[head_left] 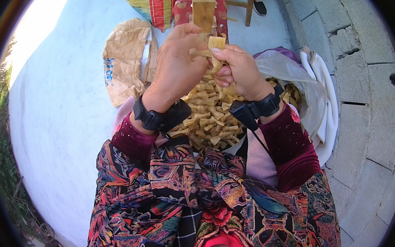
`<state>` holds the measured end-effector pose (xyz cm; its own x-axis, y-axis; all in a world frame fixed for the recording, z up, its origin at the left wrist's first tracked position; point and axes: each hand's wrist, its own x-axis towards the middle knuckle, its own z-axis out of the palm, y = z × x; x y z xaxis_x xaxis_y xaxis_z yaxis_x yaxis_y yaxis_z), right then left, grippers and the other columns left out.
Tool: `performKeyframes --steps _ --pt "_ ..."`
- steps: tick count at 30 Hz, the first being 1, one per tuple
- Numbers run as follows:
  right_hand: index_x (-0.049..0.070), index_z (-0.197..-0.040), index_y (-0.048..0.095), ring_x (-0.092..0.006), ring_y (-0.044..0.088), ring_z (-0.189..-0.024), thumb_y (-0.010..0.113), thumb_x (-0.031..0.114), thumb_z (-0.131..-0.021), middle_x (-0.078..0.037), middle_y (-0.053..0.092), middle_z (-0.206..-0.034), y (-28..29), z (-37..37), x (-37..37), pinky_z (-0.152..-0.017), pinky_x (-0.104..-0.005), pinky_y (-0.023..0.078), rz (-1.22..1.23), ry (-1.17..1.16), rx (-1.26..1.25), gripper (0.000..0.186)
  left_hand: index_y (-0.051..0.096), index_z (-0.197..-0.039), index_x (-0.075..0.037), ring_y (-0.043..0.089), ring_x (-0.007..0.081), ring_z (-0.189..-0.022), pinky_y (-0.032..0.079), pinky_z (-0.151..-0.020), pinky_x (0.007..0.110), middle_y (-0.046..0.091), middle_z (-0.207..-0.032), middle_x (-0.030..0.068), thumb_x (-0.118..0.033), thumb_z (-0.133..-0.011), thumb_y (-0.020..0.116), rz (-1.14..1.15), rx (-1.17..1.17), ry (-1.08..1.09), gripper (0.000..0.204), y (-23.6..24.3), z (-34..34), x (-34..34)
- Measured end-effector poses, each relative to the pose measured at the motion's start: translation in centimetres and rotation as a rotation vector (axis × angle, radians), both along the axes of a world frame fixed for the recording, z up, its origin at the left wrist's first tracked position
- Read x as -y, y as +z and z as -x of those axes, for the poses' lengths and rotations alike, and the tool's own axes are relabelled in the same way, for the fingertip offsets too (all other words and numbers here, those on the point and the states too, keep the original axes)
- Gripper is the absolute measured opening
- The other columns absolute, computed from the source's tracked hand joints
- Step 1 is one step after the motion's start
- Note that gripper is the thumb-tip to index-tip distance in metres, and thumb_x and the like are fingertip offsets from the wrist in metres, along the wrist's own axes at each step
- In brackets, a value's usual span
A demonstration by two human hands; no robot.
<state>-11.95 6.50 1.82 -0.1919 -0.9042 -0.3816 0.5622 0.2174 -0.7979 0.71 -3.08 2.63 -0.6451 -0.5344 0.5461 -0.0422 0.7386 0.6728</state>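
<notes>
A flat, yellowish strip, looped into a knot, is held up between my two hands above a heap. My right hand is closed on it, the thumb pressing near its broad upright end. My left hand has its fingers curled at the strip's other side, where a thin end runs between the hands; its fingertips are partly hidden. Below lies a large heap of similar knotted yellowish pieces, close in front of my lap. Just beyond my hands stands a wooden block on a red-patterned bench.
A crumpled brown paper sack lies left of my left hand. A colourful woven bag stands behind it. At right are a clear plastic bag, white cloth and a block wall. Far off, a wooden stool stands by someone's foot.
</notes>
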Motion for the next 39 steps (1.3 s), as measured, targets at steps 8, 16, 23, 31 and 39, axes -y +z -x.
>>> performKeyframes --steps 8,16,23,31,39 --pt "0.004 -0.081 0.052 -0.0033 0.03 -0.044 0.058 0.02 -0.081 0.007 0.035 -0.053 0.8 0.6 0.0 -0.04 -0.0192 0.027 0.094 0.462 0.057 0.017 0.053 -0.07 0.001 0.051 0.0146 -0.058 0.042 -0.055 0.025 0.055 -0.066 0.0089 0.001 -0.068 0.049 -0.102 -0.067 -0.2 0.005 -0.2 -1.0 0.1" --pt "0.002 -0.091 0.056 -0.0015 0.037 -0.049 0.06 0.015 -0.084 0.004 0.045 -0.061 0.7 0.2 -0.4 -0.043 -0.0167 0.032 0.413 0.104 -0.609 0.015 0.057 -0.068 0.002 0.049 0.0086 -0.056 0.039 -0.051 0.024 0.052 -0.056 0.0046 -0.007 -0.07 0.056 -0.795 0.034 -0.134 0.009 -0.5 -0.5 0.7" --pt "0.003 -0.092 0.057 -0.0011 0.038 -0.053 0.055 0.015 -0.09 0.003 0.047 -0.068 0.5 1.5 -1.0 -0.045 -0.0149 0.033 0.342 0.107 0.037 0.013 0.056 -0.068 0.002 0.053 0.0164 -0.05 0.043 -0.05 0.03 0.053 -0.054 0.0121 -0.013 -0.071 0.062 -0.234 0.169 0.059 0.016 -0.1 -0.1 -0.1" --pt "0.005 -0.089 0.058 -0.001 0.039 -0.053 0.052 0.02 -0.092 0.006 0.046 -0.063 0.7 0.8 -0.2 -0.047 -0.0155 0.032 0.349 0.072 -0.472 0.017 0.055 -0.065 0.003 0.051 0.0159 -0.043 0.039 -0.044 0.027 0.051 -0.049 0.0096 -0.021 -0.081 0.063 -0.271 0.251 -0.297 0.03 0.8 -0.8 1.2" --pt "-0.001 -0.079 0.063 -0.0041 0.045 -0.057 0.06 0.023 -0.086 0.002 0.053 -0.061 3.4 3.3 -2.6 -0.052 -0.0184 0.036 0.475 0.098 -0.667 0.025 0.048 -0.061 -0.005 0.039 0.0099 -0.037 0.033 -0.037 0.02 0.041 -0.048 0.0014 -0.021 -0.091 0.049 -1.415 -0.276 -0.91 0.034 0.9 -3.0 2.2"
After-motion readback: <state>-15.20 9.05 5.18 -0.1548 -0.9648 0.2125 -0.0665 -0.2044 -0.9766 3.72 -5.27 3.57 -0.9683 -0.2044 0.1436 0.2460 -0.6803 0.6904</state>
